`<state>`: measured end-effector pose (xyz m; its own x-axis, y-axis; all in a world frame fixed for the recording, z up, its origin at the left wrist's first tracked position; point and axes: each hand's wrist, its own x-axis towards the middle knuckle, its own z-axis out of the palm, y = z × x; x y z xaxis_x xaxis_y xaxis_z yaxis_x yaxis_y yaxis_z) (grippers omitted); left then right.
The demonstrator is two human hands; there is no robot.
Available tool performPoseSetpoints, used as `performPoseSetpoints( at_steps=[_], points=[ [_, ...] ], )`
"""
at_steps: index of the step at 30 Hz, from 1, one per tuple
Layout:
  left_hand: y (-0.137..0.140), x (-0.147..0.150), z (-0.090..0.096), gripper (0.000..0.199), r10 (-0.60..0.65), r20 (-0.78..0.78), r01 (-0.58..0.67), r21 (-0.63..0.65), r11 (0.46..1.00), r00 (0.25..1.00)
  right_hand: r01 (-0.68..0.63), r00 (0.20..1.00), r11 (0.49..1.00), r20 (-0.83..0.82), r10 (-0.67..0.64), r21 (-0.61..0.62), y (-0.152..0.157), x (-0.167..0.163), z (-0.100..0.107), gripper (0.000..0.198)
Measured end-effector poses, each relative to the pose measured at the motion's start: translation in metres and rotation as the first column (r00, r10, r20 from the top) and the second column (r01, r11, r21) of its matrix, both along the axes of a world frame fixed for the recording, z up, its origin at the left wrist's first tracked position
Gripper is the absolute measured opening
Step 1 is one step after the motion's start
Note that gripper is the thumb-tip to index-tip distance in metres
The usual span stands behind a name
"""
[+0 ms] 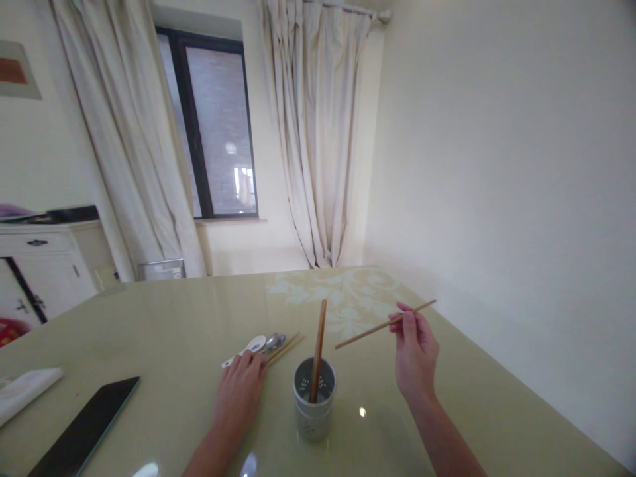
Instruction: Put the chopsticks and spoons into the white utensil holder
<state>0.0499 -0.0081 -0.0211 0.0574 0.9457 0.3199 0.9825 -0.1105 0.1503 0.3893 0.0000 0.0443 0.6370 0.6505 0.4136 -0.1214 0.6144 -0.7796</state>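
Note:
My right hand (416, 348) is raised over the right side of the table, its fingers closed on a single brown chopstick (370, 331). That chopstick slants down to the left, its lower tip near the holder. A grey utensil holder (314, 417) with small holes stands upright in the middle, with brown chopsticks (318, 351) leaning in it. Left of it, my left hand (243, 381) rests low with curled fingers over the near ends of light wooden chopsticks (285, 349). A white spoon (257, 343) and metal spoons (271, 342) lie just beyond; my fingers partly hide their handles.
A dark flat tablet-like object (87, 427) and a white object (30, 391) lie at the left of the glossy table (189, 324). The wall (521, 232) runs along the table's right edge. Curtains, a window and a white cabinet (54, 258) stand behind.

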Motion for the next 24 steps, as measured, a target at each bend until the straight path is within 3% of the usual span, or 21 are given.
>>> performPoseSetpoints(
  at_steps=[3,7,12,16,21,24],
  points=[
    [-0.001,-0.001,0.002,0.027,-0.002,-0.003,0.002,-0.048,0.999,1.0,-0.081,0.995,0.997,-0.048,0.082,0.019,-0.005,0.003,0.006,0.047],
    [0.001,0.0,0.002,0.023,-0.004,0.049,0.008,-0.078,0.997,0.999,-0.247,0.965,0.966,0.067,0.252,-0.075,-0.012,-0.023,0.003,0.051],
    [0.0,0.005,0.0,0.022,-0.056,0.143,0.066,-0.066,0.996,0.988,-0.46,0.791,0.832,0.282,0.543,-0.31,-0.014,-0.062,-0.019,0.062],
    [-0.005,0.017,-0.002,0.022,-0.132,0.246,0.15,-0.054,0.987,0.96,-0.458,0.726,0.767,0.309,0.614,-0.449,-0.011,-0.078,-0.046,0.058],
    [-0.01,0.034,-0.002,0.024,-0.221,0.51,0.264,-0.013,0.964,0.831,-0.538,0.679,0.68,0.222,0.7,-0.498,-0.004,-0.086,-0.062,0.044],
    [-0.015,0.043,0.0,0.026,-0.29,0.641,0.344,0.043,0.938,0.711,-0.556,0.712,0.677,0.144,0.687,-0.481,-0.003,-0.09,-0.063,0.039]
  ],
)
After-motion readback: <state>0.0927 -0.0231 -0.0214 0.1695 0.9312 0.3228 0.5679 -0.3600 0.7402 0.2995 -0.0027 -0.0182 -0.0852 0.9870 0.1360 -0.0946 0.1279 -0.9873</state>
